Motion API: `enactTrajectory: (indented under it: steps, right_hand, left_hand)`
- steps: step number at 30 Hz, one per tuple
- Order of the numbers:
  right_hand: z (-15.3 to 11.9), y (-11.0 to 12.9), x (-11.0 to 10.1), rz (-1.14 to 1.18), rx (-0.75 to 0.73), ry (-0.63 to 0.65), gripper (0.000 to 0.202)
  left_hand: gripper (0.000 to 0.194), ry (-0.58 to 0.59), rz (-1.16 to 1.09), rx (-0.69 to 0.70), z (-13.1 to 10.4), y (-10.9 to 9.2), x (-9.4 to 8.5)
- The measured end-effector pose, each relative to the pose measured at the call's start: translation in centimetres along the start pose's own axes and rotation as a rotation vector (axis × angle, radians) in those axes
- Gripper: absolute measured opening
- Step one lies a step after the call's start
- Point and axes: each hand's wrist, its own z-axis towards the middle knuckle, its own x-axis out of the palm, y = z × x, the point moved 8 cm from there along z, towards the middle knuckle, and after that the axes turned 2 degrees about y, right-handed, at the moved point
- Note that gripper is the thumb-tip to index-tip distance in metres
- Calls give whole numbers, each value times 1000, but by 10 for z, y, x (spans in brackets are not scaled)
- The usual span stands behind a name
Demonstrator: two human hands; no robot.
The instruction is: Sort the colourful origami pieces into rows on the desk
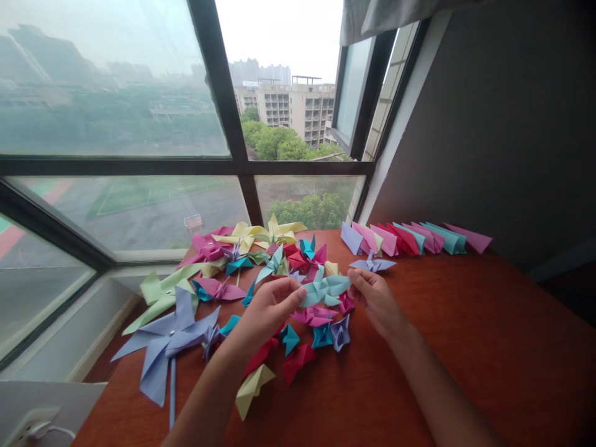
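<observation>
You have a pale aqua origami crane (pixel 325 288) stretched between your two hands, above the crowded middle of the wooden table (pixel 447 366). Its long axis runs wing to wing, roughly from 9 o'clock to 3 o'clock, tipping up slightly at the 3 o'clock end. Your left hand (pixel 275 305) pinches the 9 o'clock wingtip between thumb and fingers; your right hand (pixel 378 303) pinches the opposite tip, so neither is clearly nearer the body (how firmly each presses, you cannot tell from here). From your left grip the crane lies toward 3 o'clock, from your right toward 9.

Around it, a magenta origami crane (pixel 315 316) sits at 6 o'clock, a lavender origami crane (pixel 372 264) at 2 o'clock, just beyond your right fingers, and a lavender paper pinwheel (pixel 171 341) well apart, toward 8 o'clock.
</observation>
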Motion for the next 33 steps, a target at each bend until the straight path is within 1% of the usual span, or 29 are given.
enactTrajectory:
  steps: [2, 4, 6, 8, 10, 13, 15, 16, 18, 20, 23, 26, 28, 30, 33]
  right_hand:
    - [2, -1, -4, 5, -9, -50, 42]
    - [3, 1, -10, 13, -48, -124, 42]
    - [0, 8, -15, -1, -142, -202, 42]
    - [-7, 19, -16, -71, -269, -244, 43]
    - [-16, 32, -8, -226, -403, -223, 41]
    - [-30, 44, 19, -532, -574, -93, 28]
    - [-36, 45, 34, -658, -631, -23, 19]
    - [-37, 44, 39, -692, -643, -10, 16]
    - [-38, 42, 46, -737, -659, -16, 14]
    - [-38, 41, 48, -774, -666, -37, 16]
    - [-37, 44, 44, -815, -681, -99, 16]
    - [-36, 58, 26, -893, -747, -192, 13]
    - [-34, 70, 2, -973, -787, -304, 15]
    - [-32, 81, -36, -1061, -781, -464, 17]
    - [-29, 88, -101, -1182, -690, -714, 20]
  left_hand:
    - [35, -28, 10, 6, 0, 0, -2]
    - [34, -70, 22, 20, 1, -1, -5]
    - [34, -121, 32, 37, 1, -1, -7]
    - [33, -155, 41, 46, 2, 0, -8]
    - [33, -181, 56, 56, 2, 1, -8]
    - [32, -201, 102, 80, 3, 1, -7]
    - [31, -196, 132, 99, 4, 0, -5]
    - [31, -189, 143, 107, 4, 0, -4]
    - [30, -170, 162, 124, 4, -2, -1]
    - [30, -143, 189, 133, 4, -4, 3]
    - [28, -117, 224, 147, 3, -7, 7]
    - [26, -105, 240, 153, 3, -7, 8]
    - [25, -90, 246, 150, 3, -6, 9]
    - [24, -75, 253, 151, 2, -6, 10]
    - [23, -62, 266, 158, 2, -9, 12]
